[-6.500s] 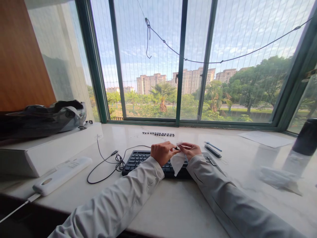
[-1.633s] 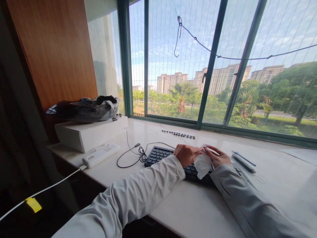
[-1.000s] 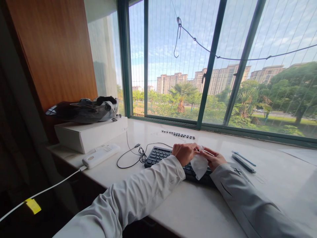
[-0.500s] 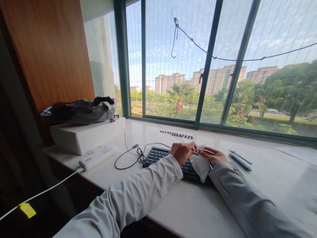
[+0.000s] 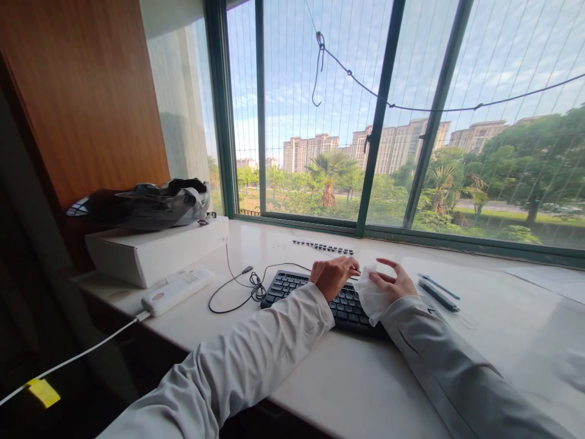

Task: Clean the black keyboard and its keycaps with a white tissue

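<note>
A black keyboard (image 5: 287, 285) lies on the white counter beneath my hands, partly covered by my left sleeve and a white wipe. Over its upper middle, my left hand (image 5: 333, 275) is closed in a pinch on a small dark piece that looks like a keycap (image 5: 358, 272). My right hand (image 5: 393, 281), just to the right, grips the crumpled white wipe (image 5: 369, 294) between thumb and fingers, its index finger raised and curved. The wipe hangs over the keyboard's right part. Behind the keyboard, several small black keycaps (image 5: 323, 247) stand in a row.
A thin cable (image 5: 256, 286) coils left of the keyboard. Further left are a white power strip (image 5: 177, 291) and a white box (image 5: 150, 253) bearing a dark visor-like item (image 5: 155, 204). Slim tools (image 5: 439, 294) lie right of my right hand; paper (image 5: 548, 281) lies beyond. Windows border the back.
My hands have drawn apart from where they met at the wipe. The left one keeps the small dark piece, while the wipe is now bunched in my right hand. The view has shifted slightly.
</note>
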### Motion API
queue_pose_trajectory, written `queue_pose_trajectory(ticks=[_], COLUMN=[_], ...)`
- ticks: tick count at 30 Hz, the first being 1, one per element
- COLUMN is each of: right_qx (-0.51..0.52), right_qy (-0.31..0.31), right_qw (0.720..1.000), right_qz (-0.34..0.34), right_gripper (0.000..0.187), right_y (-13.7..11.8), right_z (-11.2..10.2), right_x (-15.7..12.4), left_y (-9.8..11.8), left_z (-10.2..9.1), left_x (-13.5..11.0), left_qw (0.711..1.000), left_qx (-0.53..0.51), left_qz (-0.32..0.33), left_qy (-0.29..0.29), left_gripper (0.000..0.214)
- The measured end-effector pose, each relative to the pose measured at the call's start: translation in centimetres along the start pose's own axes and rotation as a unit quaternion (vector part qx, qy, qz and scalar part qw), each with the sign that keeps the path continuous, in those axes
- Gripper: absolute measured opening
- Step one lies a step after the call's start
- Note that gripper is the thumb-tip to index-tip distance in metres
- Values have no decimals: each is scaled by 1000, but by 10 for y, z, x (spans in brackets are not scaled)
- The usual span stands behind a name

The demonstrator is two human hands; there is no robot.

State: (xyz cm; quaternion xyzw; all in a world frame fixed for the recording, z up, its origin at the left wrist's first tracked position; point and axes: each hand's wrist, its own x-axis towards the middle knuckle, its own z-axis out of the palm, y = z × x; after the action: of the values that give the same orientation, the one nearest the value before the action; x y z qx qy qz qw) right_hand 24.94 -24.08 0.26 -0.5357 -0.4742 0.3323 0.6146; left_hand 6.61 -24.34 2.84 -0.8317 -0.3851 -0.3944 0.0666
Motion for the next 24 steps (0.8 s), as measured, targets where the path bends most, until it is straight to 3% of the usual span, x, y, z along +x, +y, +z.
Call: queue_pose_trajectory(ticks=[2, 7, 14, 24], right_qx=[13, -13, 23, 3], right_qy=[-41, -112, -131, -124], right_qw=[999, 993, 991, 992], right_qz=[-14, -24, 20, -24], right_gripper=[60, 34, 48, 47], right_y=[1, 4, 1, 3], right_z=[1, 1, 7, 9], right_x=[-1, -1, -7, -6], left_y=[1, 1, -3, -1], left_z=[0, 0, 3, 1], left_x=[0, 0, 0, 1], left_qw=[1000, 1000, 999, 997], left_qx=[2, -9, -25, -80], left_qz=[0, 8, 11, 7], left_qy=[-9, -20, -21, 11], left_gripper=[22, 23, 25, 27])
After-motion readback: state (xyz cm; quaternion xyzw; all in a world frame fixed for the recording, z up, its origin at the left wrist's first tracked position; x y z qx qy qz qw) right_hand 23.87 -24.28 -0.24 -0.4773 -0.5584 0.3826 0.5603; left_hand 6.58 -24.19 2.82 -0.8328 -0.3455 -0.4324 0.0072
